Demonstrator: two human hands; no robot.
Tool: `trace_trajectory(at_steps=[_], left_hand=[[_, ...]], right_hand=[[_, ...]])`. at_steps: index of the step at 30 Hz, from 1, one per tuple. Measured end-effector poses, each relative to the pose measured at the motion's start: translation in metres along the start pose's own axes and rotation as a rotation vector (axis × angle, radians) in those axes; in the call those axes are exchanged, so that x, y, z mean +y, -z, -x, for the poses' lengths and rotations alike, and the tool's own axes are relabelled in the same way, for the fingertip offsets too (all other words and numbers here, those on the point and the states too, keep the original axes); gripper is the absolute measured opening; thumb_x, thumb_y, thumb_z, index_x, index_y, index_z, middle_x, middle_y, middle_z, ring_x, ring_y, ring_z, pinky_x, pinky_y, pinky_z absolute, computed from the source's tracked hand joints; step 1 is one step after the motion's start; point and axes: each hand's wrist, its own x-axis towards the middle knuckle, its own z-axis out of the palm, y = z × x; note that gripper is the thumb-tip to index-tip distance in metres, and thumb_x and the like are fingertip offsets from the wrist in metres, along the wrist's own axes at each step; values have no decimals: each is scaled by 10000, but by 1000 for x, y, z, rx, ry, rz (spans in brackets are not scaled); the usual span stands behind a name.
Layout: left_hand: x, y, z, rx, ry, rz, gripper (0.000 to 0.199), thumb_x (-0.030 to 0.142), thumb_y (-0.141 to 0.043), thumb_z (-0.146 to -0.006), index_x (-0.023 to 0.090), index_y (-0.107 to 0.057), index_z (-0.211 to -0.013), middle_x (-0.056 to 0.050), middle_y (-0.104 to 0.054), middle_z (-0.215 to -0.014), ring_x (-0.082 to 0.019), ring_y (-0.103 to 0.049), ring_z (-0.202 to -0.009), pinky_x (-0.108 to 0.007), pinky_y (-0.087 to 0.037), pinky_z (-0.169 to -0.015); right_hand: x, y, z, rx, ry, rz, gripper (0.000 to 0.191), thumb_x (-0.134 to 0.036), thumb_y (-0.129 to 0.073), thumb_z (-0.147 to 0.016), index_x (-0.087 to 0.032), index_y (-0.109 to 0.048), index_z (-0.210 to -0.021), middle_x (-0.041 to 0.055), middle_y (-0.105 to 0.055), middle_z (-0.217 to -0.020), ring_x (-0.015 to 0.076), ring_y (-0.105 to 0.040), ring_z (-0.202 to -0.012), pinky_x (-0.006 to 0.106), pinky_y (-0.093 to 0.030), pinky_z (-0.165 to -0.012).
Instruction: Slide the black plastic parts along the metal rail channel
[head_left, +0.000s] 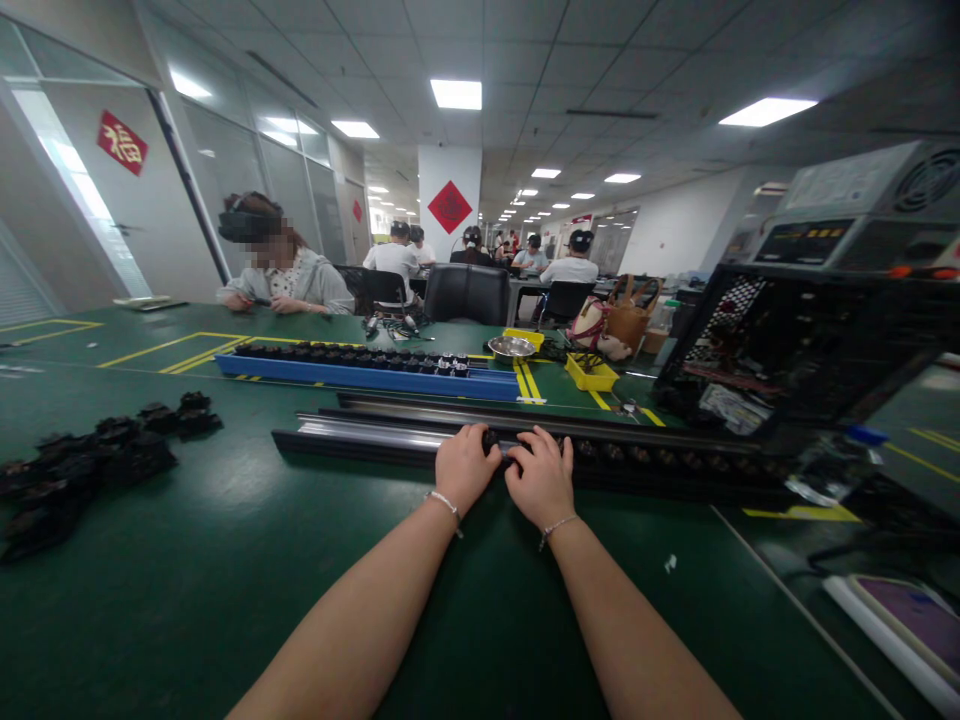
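A long black rail (360, 434) with a shiny metal inner face lies across the green table before me. Bent over it near the middle is my left hand (466, 468), its fingers closed around a small black part (490, 440) at the channel. My right hand (541, 478) is right beside it, fingers curled over the same rail and thumb near the left thumb. What the right fingers grip is hidden. A row of dark parts (660, 455) sits along the rail to the right. Both wrists wear bracelets.
Black parts (112, 450) are heaped on the left. Beyond the rail are a blue tray (360, 377) of similar parts, a metal bowl (512, 347) and a yellow bin (591, 374). An open computer case (795, 350) stands right. A person (281, 260) sits across the table.
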Motion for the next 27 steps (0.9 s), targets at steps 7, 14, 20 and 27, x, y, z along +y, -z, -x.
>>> trace_trajectory(at_steps=[7,14,20,27], left_hand=[[0,3,0,8,13,5,310,330,-495,-823,208,-560,-1101,-55,-639,-1060,-201,-602,-935,-322,-429,-833],[0,6,0,0,28,9,311,334,-504,-816,216,-564,-1098,-54,-640,-1068,-198,-582,-990,-335,-391,-896],[-3,5,0,36,24,5,297,320,-497,-813,207,-565,-1078,-49,-647,-1055,-199,-586,-984,-340,-392,-883],[-4,2,0,53,28,23,344,381,-527,-810,201,-538,-1104,-55,-641,-1077,-203,-571,-1020,-341,-381,-900]], right_hand=[[-2,2,1,-1,49,26,225,-170,-478,-736,-229,-672,-832,60,-608,-1147,249,-361,-1248,553,-47,-1080],[-7,4,-1,25,145,82,294,-154,-459,-775,-183,-665,-981,71,-620,-1149,213,-413,-1205,400,-138,-1109],[-6,2,2,-69,155,93,272,-177,-456,-786,-220,-646,-976,60,-640,-1101,235,-411,-1210,524,-17,-1100],[-6,0,4,-124,158,127,303,-174,-466,-776,-229,-605,-1039,74,-615,-1149,252,-357,-1265,600,7,-1064]])
